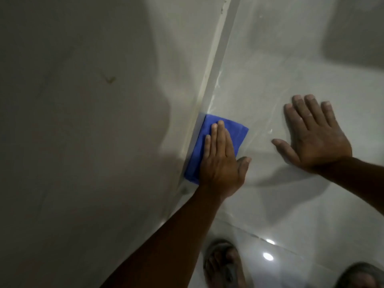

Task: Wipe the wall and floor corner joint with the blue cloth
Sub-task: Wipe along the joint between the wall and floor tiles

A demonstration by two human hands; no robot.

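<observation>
A folded blue cloth (236,133) lies on the glossy floor tile, its left edge pushed against the wall and floor corner joint (214,59), which runs diagonally from the top centre down to the left. My left hand (222,163) lies flat on the cloth, fingers together and pointing along the joint, pressing it down. My right hand (318,140) rests palm-down on the floor to the right of the cloth, fingers spread, holding nothing. Wet streaks shine on the tile beside the joint above the cloth.
The grey wall (83,121) fills the left half of the view. The pale glossy floor (291,204) fills the right and reflects ceiling lights. My feet in sandals (224,265) show at the bottom edge. A dark smudge sits in the joint just below the cloth.
</observation>
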